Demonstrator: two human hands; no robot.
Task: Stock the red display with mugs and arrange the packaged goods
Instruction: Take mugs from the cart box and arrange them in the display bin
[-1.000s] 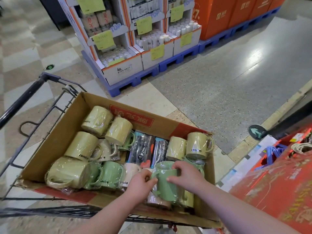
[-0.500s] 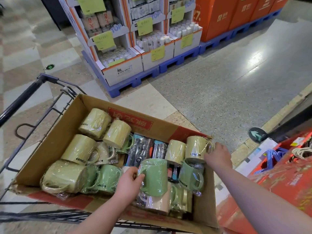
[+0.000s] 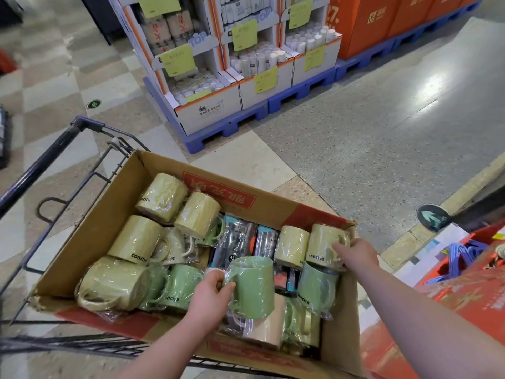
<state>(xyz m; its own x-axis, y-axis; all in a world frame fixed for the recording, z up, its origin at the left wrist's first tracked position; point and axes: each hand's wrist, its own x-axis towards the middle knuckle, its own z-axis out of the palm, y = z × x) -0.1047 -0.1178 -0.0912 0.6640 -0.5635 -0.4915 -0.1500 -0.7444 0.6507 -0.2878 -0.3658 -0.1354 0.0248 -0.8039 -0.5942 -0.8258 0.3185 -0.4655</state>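
Shop floor: white stands [image 3: 207, 110] on blue pallets [image 3: 224, 132] beyond the cart [image 3: 41, 165]. Red display [image 3: 464, 310] just right of cardboard box [image 3: 90, 233]. Box sits in cart, holds wrapped yellow and green mugs, dark packets [image 3: 237, 239] mid-box. Left hand [image 3: 210, 296] grips green mug [image 3: 254, 288] by its handle, upright over the others. Right hand [image 3: 358, 255] grasps yellow mug [image 3: 322, 242] in far right corner.

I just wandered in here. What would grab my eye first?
A cardboard box on a shopping cart, crammed with plastic-wrapped mugs, fills the foreground. The left hand holds a green mug by its handle above the others, while the right hand touches a yellow-green mug in the far right corner.
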